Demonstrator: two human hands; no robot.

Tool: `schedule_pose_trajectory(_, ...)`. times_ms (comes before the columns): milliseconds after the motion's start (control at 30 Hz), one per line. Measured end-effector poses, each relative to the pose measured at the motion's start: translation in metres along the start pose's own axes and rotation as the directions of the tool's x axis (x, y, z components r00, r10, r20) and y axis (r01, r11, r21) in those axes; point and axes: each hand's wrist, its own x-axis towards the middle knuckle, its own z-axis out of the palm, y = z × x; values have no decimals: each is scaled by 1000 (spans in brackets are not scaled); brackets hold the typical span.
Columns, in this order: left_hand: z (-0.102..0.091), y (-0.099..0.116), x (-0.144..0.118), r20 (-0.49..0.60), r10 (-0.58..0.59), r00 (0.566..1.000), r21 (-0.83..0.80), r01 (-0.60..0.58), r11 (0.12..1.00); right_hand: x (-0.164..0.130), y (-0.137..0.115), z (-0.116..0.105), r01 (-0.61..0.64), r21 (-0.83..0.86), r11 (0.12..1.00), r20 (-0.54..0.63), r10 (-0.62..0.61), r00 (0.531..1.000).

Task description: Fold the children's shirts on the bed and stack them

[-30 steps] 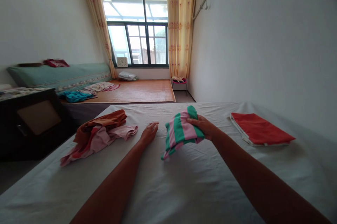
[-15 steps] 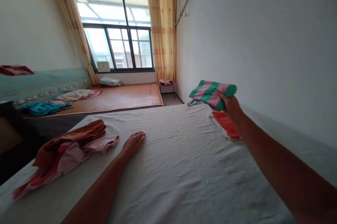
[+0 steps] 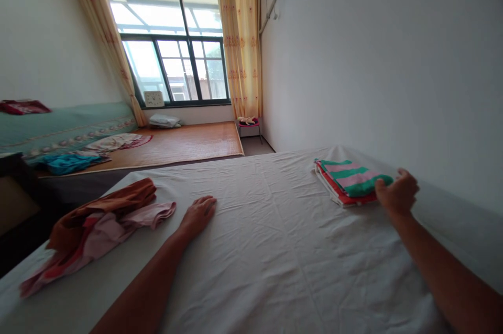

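Note:
A folded green-and-pink striped cloth (image 3: 356, 178) lies on top of a folded red cloth (image 3: 341, 196) at the far right of the white bed sheet (image 3: 275, 260), close to the wall. My right hand (image 3: 396, 195) is at the near corner of the striped cloth, fingers curled over its edge. My left hand (image 3: 198, 213) lies flat on the sheet with fingers spread, holding nothing. Just left of it is a loose heap of orange, pink and red clothes (image 3: 102, 216).
The white wall (image 3: 373, 62) runs along the bed's right side. Beyond the bed stands a second bed with a bamboo mat (image 3: 184, 143) and scattered clothes, then a small stool (image 3: 250, 123) and a window with curtains (image 3: 176, 46).
My right hand carried the striped cloth from the middle of the bed up and to the right, then set it down on the red folded cloth. My left hand stayed flat on the sheet.

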Motion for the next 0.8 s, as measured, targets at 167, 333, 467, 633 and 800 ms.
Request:
schedule_pose_trajectory(167,-7,15,-12,26,-2,1000,89,0,996,-11,-15,31,414,-168,894,507,-282,815)
schedule_pose_trajectory(333,-24,25,-19,79,-7,997,201,-9,979,-45,-87,64,601,71,796,518,-545,660)
schedule_pose_trajectory(467,-62,14,-19,-18,-143,990,383,139,913,-97,-164,67,612,354,708,567,-682,462)
schedule_pose_trajectory(633,-129,-32,-39,-459,-295,838,469,511,721,-150,-203,74,557,487,673,601,-721,345)
schedule_pose_trajectory(800,-156,-73,-69,-414,-651,636,367,771,520,-165,-196,84,511,545,665,590,-737,329)
